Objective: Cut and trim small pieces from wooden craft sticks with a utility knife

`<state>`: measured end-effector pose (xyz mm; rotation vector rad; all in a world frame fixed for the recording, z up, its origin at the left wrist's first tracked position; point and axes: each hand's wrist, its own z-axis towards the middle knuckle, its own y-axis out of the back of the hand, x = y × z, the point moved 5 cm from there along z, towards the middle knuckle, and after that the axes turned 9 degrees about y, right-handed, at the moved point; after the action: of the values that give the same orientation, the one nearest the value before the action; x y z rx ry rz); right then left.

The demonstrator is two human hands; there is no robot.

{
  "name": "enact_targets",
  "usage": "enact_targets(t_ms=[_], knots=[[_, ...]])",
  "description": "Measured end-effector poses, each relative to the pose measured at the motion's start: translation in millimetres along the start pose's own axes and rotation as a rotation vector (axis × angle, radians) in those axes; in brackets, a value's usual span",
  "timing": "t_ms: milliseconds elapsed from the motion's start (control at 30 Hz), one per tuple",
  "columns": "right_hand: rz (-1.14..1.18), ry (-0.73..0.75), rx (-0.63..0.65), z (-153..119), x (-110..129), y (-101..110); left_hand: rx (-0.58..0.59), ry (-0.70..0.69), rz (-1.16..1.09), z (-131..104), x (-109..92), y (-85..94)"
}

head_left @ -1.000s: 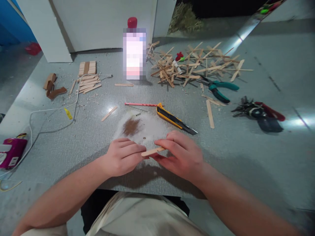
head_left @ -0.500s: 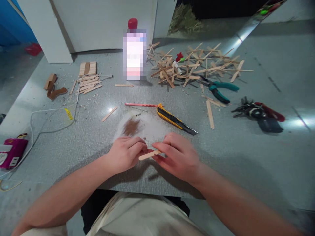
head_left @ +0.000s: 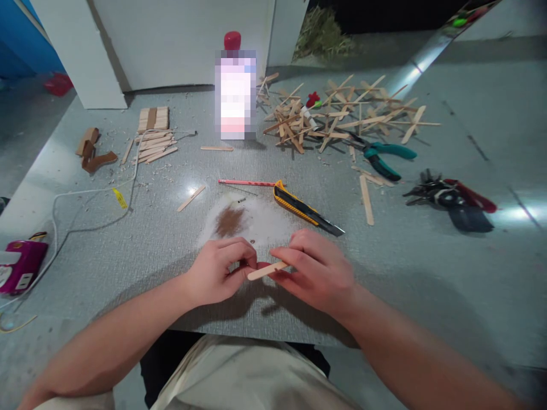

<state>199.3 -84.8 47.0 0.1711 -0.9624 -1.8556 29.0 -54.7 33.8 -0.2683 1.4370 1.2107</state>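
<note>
Near the table's front edge, my right hand point(head_left: 318, 270) pinches a wooden craft stick point(head_left: 267, 270) that points left and bears a small dark mark. My left hand point(head_left: 224, 267) is closed beside the stick's free end, its thumb and fingers pressed on a thin reddish piece point(head_left: 262, 265) that runs toward my right hand; what that piece is cannot be made out. Just beyond my hands are a brown dust patch point(head_left: 231, 221) on a whitish area, a yellow and black utility knife point(head_left: 307, 209) with its blade out, and a red pencil point(head_left: 245, 183).
Behind lies a pile of joined sticks point(head_left: 299, 122), with teal pliers point(head_left: 382, 156) in front. Right is a dark tool with a red handle point(head_left: 470, 196). Left are bundled sticks point(head_left: 154, 119), a white cable point(head_left: 89, 191) and a purple box point(head_left: 25, 265). A lit phone point(head_left: 235, 97) stands upright.
My right hand and the craft stick have shifted slightly right. The gap between my hands is a little wider, and more of the reddish piece shows.
</note>
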Motion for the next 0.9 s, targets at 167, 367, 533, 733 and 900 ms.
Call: enact_targets(t_ms=[167, 367, 533, 733, 900], knots=[[0.05, -0.004, 0.034, -1, -1, -5, -0.047, 0.009, -0.011, -1, 2, 3.7], [0.146, -0.125, 0.053, -2, -7, -13, -0.145, 0.035, -0.011, 1, 11, 16.9], [0.186, -0.234, 0.046, -3, -12, -16, -0.137, 0.053, -0.004, 2, 14, 18.8], [0.152, -0.292, 0.062, -2, -17, -16, -0.123, 0.065, -0.001, 2, 14, 17.8], [0.11, -0.302, 0.074, -1, -18, -16, -0.115, 0.086, 0.008, 2, 16, 17.4]])
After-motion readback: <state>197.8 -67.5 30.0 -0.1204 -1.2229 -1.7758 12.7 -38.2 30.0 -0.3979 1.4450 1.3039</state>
